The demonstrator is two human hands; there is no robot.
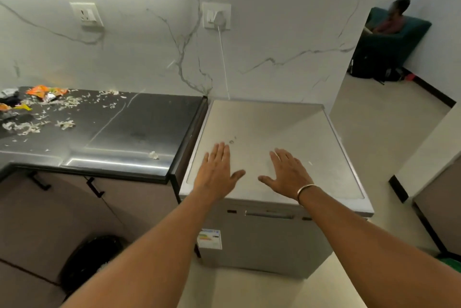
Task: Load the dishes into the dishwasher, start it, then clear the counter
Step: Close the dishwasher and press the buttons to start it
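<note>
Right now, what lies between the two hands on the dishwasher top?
Head view: only bare dishwasher top lies between the left hand and right hand.

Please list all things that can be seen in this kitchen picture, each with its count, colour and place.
dishwasher: one, silver-grey, door closed, right of the counter.
counter: one, black, left side.
wrappers: several, orange and silver, far left of the counter.
scraps: many, pale, scattered on the counter's left part.
wall sockets: two, white, on the marble wall; the right one holds a plug.
cable: one, white, running down behind the dishwasher.
bin: one, black, on the floor below the cabinets.
armchair: one, dark green, far right room.
bracelet: one, metal, right wrist.
left hand: flat over the dishwasher top.
right hand: flat beside it.
</note>
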